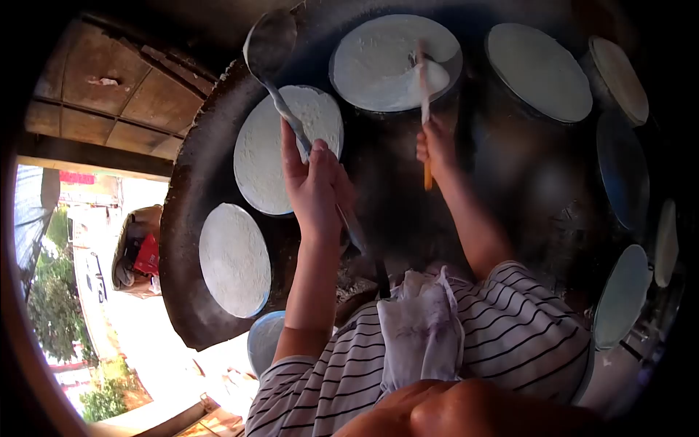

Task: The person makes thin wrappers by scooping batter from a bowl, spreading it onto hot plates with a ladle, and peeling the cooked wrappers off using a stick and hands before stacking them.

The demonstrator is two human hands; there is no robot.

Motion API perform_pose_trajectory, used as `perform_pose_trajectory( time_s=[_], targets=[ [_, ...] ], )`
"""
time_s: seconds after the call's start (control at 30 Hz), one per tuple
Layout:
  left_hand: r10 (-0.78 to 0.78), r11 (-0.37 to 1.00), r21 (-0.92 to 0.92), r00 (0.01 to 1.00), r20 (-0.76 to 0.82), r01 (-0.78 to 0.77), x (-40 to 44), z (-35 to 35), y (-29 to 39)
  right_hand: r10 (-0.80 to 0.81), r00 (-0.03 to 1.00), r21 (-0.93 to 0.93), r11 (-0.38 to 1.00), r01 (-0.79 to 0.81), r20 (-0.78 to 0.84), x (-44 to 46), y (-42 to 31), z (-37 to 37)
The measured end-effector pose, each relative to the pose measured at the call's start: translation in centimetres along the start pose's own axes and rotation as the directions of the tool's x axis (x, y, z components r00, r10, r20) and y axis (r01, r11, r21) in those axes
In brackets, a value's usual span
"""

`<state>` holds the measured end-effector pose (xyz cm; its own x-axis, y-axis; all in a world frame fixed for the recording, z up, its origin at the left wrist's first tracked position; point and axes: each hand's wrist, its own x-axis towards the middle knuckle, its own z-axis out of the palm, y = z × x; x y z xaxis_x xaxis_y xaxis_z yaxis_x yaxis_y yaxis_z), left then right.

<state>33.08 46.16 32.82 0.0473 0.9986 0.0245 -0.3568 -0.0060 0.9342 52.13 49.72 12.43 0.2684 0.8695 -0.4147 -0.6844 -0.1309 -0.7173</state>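
My left hand [317,178] is closed round the long handle of a metal ladle [291,116], whose bowl points up and away at the upper left. Beneath that hand and ladle lies a round pan [251,149] coated with white batter. My right hand [437,149] grips a wooden spreader [424,87] with an orange handle end. Its far end touches white batter [371,62] on the round pan [454,73] at top centre. The batter is thicker near the spreader, and a greyish strip shows along the pan's right side.
More white-coated rounds stand about the dark surface: one [234,261] at lower left, one [539,73] at upper right, others along the right edge. A bluish bucket-like container [263,339] is by my left elbow. A cloth [422,328] hangs at my chest. Tiles [95,80] lie at upper left.
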Motion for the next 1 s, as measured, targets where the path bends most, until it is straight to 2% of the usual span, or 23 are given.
perform_pose_trajectory(
  time_s=[0.03, 0.07, 0.1, 0.23, 0.3, 0.33, 0.43, 0.47, 0.5, 0.57, 0.63, 0.67, 0.7, 0.77, 0.8, 0.83, 0.87, 0.9, 0.97, 1.0],
  targets=[
    [0.005, 1.000, 0.016, 1.000, 0.006, -0.006, 0.1, -0.2, -0.2, -0.003, 1.000, -0.139, 0.990, 0.001, -0.011, -1.2, 0.4, 0.6],
    [0.008, 0.999, 0.031, 1.000, 0.012, -0.009, 0.0, -0.5, -0.7, 0.126, 0.991, -0.290, 0.951, -0.107, 0.045, -3.0, 1.0, -0.4],
    [0.005, 0.999, 0.045, 1.000, 0.016, -0.005, 0.1, -0.7, -0.9, 0.208, 0.977, -0.295, 0.937, -0.189, 0.035, -4.2, 1.9, -2.3],
    [-0.063, 0.998, 0.034, 0.998, 0.031, 0.062, -0.1, 0.0, -1.7, 0.168, 0.984, -0.299, 0.937, -0.179, -0.063, -5.0, -4.7, -7.9],
    [-0.058, 0.998, -0.006, 0.994, 0.090, 0.059, 0.8, 1.1, -2.4, 0.144, 0.989, -0.254, 0.957, -0.142, -0.010, -1.9, -7.3, -9.0],
    [-0.064, 0.997, 0.034, 0.997, 0.031, 0.063, 0.9, 2.5, -2.4, 0.139, 0.990, -0.255, 0.957, -0.135, -0.004, -0.1, -8.6, -9.0],
    [-0.109, 0.993, 0.057, 0.994, 0.028, 0.107, 2.5, 5.0, -3.8, 0.089, 0.996, -0.294, 0.952, -0.092, -0.025, 4.9, -11.6, -8.3],
    [-0.123, 0.990, 0.074, 0.992, 0.017, 0.121, 3.1, 5.9, -4.3, -0.007, 0.999, -0.451, 0.893, -0.011, -0.040, 4.4, -11.1, -7.6],
    [-0.133, 0.988, 0.079, 0.991, 0.022, 0.131, 3.7, 6.9, -4.5, 0.019, 0.997, -0.539, 0.842, 0.025, 0.076, 2.8, -10.7, -8.0],
    [-0.172, 0.980, 0.103, 0.985, 0.026, 0.168, 4.5, 8.2, -4.8, 0.306, 0.935, -0.674, 0.730, -0.109, 0.181, -2.4, -11.2, -9.3],
    [-0.173, 0.980, 0.116, 0.982, 0.075, 0.164, 6.2, 9.8, -6.4, 0.235, 0.972, -0.514, 0.836, -0.193, 0.017, -2.0, -13.5, -13.6],
    [-0.172, 0.979, 0.128, 0.979, 0.107, 0.158, 6.8, 10.5, -6.8, 0.206, 0.977, -0.473, 0.868, -0.153, 0.061, 0.0, -15.0, -15.2],
    [-0.207, 0.974, 0.118, 0.973, 0.099, 0.195, 7.1, 11.6, -7.2, 0.179, 0.981, -0.511, 0.852, -0.114, 0.079, 1.5, -16.5, -14.0],
    [-0.236, 0.970, 0.081, 0.967, 0.099, 0.228, 8.3, 14.9, -8.7, 0.038, 0.995, -0.735, 0.676, 0.041, 0.091, 6.9, -16.4, -11.9],
    [-0.239, 0.967, 0.104, 0.969, 0.061, 0.231, 8.7, 16.0, -9.6, -0.251, 0.925, -0.845, 0.390, 0.365, 0.284, 8.4, -15.5, -11.6],
    [-0.250, 0.963, 0.114, 0.968, 0.034, 0.245, 9.0, 16.5, -10.0, -0.444, 0.741, -0.825, 0.008, 0.564, 0.503, 8.9, -14.5, -11.2],
    [-0.274, 0.961, 0.056, 0.955, 0.117, 0.269, 9.5, 16.1, -9.9, -0.324, 0.822, -0.879, -0.084, 0.469, 0.469, 6.3, -16.7, -9.8],
    [-0.306, 0.950, -0.003, 0.936, 0.173, 0.311, 9.8, 15.0, -9.5, -0.310, 0.882, -0.924, 0.032, 0.382, 0.354, 5.2, -17.8, -10.9],
    [-0.383, 0.914, -0.051, 0.898, 0.216, 0.402, 10.3, 14.3, -8.3, -0.575, 0.736, -0.895, 0.016, 0.446, 0.356, 5.6, -17.4, -16.4],
    [-0.399, 0.901, -0.085, 0.891, 0.215, 0.425, 11.0, 14.5, -8.6, -0.494, 0.783, -0.907, -0.028, 0.420, 0.378, 5.5, -16.3, -16.8]
  ],
)
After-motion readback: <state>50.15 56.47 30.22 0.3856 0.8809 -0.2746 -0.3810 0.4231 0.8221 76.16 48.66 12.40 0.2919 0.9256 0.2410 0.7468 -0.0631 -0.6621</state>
